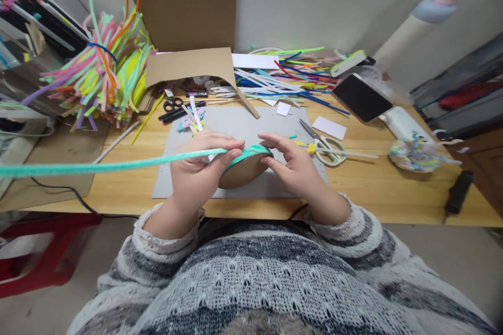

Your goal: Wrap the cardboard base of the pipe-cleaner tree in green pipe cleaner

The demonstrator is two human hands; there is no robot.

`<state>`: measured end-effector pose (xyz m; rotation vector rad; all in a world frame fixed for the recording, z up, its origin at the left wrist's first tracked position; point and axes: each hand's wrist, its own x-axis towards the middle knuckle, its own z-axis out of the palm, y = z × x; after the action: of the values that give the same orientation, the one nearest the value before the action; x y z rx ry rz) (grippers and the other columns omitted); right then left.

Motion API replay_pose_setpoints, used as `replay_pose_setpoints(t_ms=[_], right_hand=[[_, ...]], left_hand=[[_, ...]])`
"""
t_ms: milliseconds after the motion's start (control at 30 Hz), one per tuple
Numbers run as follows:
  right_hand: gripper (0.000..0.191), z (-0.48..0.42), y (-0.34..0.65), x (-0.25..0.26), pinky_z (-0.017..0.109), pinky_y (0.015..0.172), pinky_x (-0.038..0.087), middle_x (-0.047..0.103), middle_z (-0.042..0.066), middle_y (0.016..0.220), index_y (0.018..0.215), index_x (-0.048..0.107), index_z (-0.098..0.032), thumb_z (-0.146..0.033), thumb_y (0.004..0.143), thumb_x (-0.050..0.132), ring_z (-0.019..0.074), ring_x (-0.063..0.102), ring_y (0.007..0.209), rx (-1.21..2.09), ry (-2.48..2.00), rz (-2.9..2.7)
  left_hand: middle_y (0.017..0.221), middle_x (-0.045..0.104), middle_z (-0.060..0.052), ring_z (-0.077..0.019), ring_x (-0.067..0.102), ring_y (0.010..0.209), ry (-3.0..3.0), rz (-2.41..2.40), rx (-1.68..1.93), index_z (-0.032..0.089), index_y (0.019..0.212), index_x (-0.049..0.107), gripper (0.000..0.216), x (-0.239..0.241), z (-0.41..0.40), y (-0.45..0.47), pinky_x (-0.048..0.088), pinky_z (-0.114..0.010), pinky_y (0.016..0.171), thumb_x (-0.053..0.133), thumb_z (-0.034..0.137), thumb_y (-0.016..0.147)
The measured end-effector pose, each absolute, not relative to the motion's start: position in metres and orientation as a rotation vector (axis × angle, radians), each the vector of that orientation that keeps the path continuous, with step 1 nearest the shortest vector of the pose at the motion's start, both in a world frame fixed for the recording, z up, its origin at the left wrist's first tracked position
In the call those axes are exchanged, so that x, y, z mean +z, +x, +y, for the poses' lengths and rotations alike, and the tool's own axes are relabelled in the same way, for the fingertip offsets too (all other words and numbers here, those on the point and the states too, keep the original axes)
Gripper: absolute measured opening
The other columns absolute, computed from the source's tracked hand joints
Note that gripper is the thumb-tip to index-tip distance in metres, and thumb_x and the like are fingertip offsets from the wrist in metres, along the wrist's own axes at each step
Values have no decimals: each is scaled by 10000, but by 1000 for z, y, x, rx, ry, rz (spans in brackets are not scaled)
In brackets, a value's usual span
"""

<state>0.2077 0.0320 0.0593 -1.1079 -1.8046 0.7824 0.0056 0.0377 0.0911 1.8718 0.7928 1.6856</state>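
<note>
Now | L hand [200, 170] pinches teal pipe cleaner [98, 167] | R hand [294, 165] grips cardboard disc [243, 172] w/ teal rim

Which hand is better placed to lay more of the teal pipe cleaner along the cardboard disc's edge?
Probably the left hand: it pinches the teal pipe cleaner where its free length meets the cardboard disc. The right hand grips the disc's other side, steadying it.
</note>
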Motion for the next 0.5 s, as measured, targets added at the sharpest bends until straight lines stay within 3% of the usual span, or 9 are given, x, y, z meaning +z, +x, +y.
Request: replay_pose_setpoints(t_ms=[267,500], right_hand=[[427,33,208,57,403,994,493,669,31,1231,1232,608,-288,-139,832,611,188,634,1089,754,-1110,-1809],[377,33,209,59,426,977,495,706,7,1140,1174,656,-324,-147,844,610,188,637,1064,758,-1072,-1834]], left_hand=[[813,748,6,-140,675,746,1914,808,1726,285,887,747,200,85,35,2,532,-320,726,722,120,776],[814,749,14,-143,671,758,1926,885,1704,294,894,744,191,81,32,-2,533,-337,742,724,142,780]])
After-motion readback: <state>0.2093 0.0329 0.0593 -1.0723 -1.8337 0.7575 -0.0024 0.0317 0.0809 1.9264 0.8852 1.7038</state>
